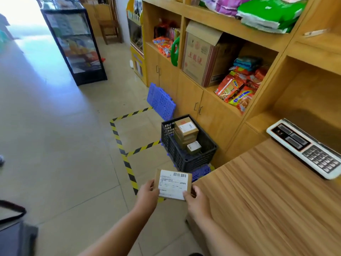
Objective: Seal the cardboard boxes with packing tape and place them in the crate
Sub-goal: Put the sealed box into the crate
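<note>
The left hand [147, 194] grips the left edge of a small cardboard box [172, 184], fingers curled beneath and thumb on top. The right hand [196, 202] grips its lower right corner the same way. The box is held level above the floor, label upward, just beside the wooden counter [267, 200]. Beyond it, the black crate [177, 154] stands on a blue pallet [201, 171] against the cabinets and holds several stacked boxes [186, 129]. Striped floor tape [125, 157] runs left of the crate. A scale [304, 146] sits on the counter.
</note>
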`<state>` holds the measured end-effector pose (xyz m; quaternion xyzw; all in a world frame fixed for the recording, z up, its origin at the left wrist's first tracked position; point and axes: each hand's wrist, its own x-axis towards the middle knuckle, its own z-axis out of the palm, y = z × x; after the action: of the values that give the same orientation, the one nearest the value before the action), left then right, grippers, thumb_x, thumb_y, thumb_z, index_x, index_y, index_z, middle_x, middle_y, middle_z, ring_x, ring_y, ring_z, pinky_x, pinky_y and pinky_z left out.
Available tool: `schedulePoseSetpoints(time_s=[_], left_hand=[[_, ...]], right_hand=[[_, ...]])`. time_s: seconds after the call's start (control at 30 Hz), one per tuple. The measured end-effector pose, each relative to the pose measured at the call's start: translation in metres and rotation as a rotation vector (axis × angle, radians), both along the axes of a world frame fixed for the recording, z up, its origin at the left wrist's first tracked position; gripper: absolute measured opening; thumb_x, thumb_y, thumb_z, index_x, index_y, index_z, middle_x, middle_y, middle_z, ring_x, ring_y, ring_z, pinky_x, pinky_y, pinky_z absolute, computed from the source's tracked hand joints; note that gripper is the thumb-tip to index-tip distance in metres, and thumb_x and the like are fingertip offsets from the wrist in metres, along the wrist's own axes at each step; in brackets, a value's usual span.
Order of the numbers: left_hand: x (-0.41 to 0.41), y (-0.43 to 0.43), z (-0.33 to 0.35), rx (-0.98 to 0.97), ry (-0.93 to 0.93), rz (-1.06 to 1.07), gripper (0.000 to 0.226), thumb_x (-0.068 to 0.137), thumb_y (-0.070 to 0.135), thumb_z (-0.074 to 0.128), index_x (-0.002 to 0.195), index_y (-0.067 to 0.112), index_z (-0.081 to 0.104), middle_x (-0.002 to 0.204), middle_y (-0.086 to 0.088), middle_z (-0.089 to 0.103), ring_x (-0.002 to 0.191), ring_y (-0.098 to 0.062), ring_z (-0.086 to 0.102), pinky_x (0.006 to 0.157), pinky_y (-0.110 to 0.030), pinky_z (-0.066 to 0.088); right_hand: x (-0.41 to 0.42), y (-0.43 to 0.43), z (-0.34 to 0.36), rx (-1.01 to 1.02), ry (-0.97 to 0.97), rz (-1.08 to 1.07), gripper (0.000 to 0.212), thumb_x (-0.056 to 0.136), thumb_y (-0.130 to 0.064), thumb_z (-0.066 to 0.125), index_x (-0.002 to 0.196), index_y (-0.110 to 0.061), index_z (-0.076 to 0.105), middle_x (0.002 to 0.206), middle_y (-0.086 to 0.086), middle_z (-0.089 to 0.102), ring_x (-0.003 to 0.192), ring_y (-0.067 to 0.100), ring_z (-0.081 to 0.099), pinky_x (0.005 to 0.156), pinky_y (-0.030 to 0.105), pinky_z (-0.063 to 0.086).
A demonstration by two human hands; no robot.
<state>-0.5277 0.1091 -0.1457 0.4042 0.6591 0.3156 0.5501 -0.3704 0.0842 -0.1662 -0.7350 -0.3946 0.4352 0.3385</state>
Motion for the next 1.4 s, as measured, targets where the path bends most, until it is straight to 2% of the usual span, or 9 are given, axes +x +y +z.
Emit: schedulePoseSetpoints(time_s=[0.2, 0.37, 0.57, 0.67, 0.97, 1.13, 1.2, 1.3, 1.4], left_hand=[[-0.014, 0.07, -0.009, -0.006, 0.025, -0.01, 0.025, 0.093, 0.003, 0.044, 0.106, 0.019, 0.058, 0.096, 0.001, 0.066, 0.089, -0.013, 0.062, 0.072, -0.029, 0.049], [-0.014, 0.14, -0.018, -0.029, 0.084, -0.062, 0.016, 0.096, 0.011, 0.045, 0.1, 0.024, 0.055, 0.097, 0.003, 0.065, 0.089, -0.011, 0.06, 0.072, -0.027, 0.049], [-0.01, 0.259, -0.009, -0.116, 0.259, -0.201, 0.016, 0.094, 0.02, 0.048, 0.102, 0.021, 0.061, 0.092, 0.002, 0.067, 0.083, -0.013, 0.063, 0.069, -0.028, 0.052], [0.003, 0.313, -0.003, -0.138, 0.3, -0.232, 0.017, 0.093, 0.022, 0.048, 0.088, 0.027, 0.063, 0.081, 0.005, 0.066, 0.07, -0.011, 0.059, 0.055, -0.024, 0.045], [0.047, 0.42, -0.03, -0.263, 0.285, -0.349, 0.017, 0.091, 0.02, 0.051, 0.08, 0.028, 0.062, 0.08, 0.006, 0.066, 0.074, -0.011, 0.061, 0.063, -0.024, 0.049], [0.079, 0.487, -0.06, -0.286, 0.304, -0.545, 0.014, 0.092, 0.021, 0.05, 0.079, 0.024, 0.056, 0.079, 0.004, 0.064, 0.07, -0.01, 0.059, 0.059, -0.02, 0.046], [0.091, 0.514, -0.071, -0.316, 0.278, -0.606, 0.012, 0.091, 0.021, 0.051, 0.081, 0.018, 0.057, 0.074, 0.004, 0.062, 0.064, -0.009, 0.054, 0.054, -0.019, 0.04], [0.109, 0.555, -0.092, -0.364, 0.28, -0.677, 0.012, 0.09, 0.023, 0.053, 0.088, 0.011, 0.054, 0.078, -0.001, 0.062, 0.067, -0.014, 0.054, 0.058, -0.025, 0.038], [0.13, 0.595, -0.119, -0.391, 0.279, -0.731, 0.009, 0.091, 0.023, 0.054, 0.09, 0.017, 0.047, 0.082, 0.001, 0.058, 0.077, -0.018, 0.056, 0.062, -0.028, 0.038]], right_hand=[[-0.019, 0.069, -0.008, -0.065, -0.041, 0.008, 0.02, 0.088, -0.02, 0.059, 0.096, -0.036, 0.05, 0.085, -0.024, 0.056, 0.077, -0.006, 0.054, 0.06, 0.017, 0.042], [-0.017, 0.14, -0.018, -0.129, -0.01, -0.019, 0.018, 0.086, -0.016, 0.058, 0.085, -0.034, 0.051, 0.085, -0.018, 0.061, 0.075, 0.001, 0.058, 0.063, 0.025, 0.049], [-0.008, 0.241, -0.025, -0.161, 0.092, -0.057, 0.014, 0.085, -0.022, 0.066, 0.093, -0.027, 0.055, 0.088, -0.016, 0.062, 0.077, -0.002, 0.059, 0.052, 0.014, 0.042], [0.003, 0.284, -0.025, -0.192, 0.095, -0.074, 0.015, 0.086, -0.023, 0.065, 0.097, -0.024, 0.054, 0.091, -0.012, 0.062, 0.08, 0.004, 0.06, 0.061, 0.021, 0.048], [0.042, 0.372, -0.044, -0.308, 0.058, -0.161, 0.018, 0.084, -0.02, 0.063, 0.092, -0.03, 0.05, 0.097, -0.01, 0.063, 0.087, 0.009, 0.062, 0.076, 0.033, 0.054], [0.065, 0.426, -0.06, -0.369, -0.044, -0.267, 0.025, 0.084, -0.02, 0.063, 0.105, -0.023, 0.049, 0.1, -0.005, 0.063, 0.073, -0.005, 0.053, 0.048, 0.005, 0.037], [0.07, 0.448, -0.063, -0.419, -0.114, -0.307, 0.034, 0.084, -0.024, 0.063, 0.116, -0.022, 0.05, 0.111, -0.002, 0.064, 0.083, 0.006, 0.058, 0.055, 0.007, 0.038], [0.08, 0.484, -0.074, -0.544, -0.179, -0.348, 0.059, 0.085, -0.033, 0.06, 0.139, -0.025, 0.039, 0.133, -0.002, 0.056, 0.116, 0.02, 0.054, 0.085, 0.024, 0.043], [0.092, 0.52, -0.096, -0.578, -0.196, -0.368, 0.063, 0.086, -0.034, 0.059, 0.144, -0.028, 0.036, 0.136, -0.001, 0.053, 0.122, 0.02, 0.05, 0.095, 0.026, 0.041]])
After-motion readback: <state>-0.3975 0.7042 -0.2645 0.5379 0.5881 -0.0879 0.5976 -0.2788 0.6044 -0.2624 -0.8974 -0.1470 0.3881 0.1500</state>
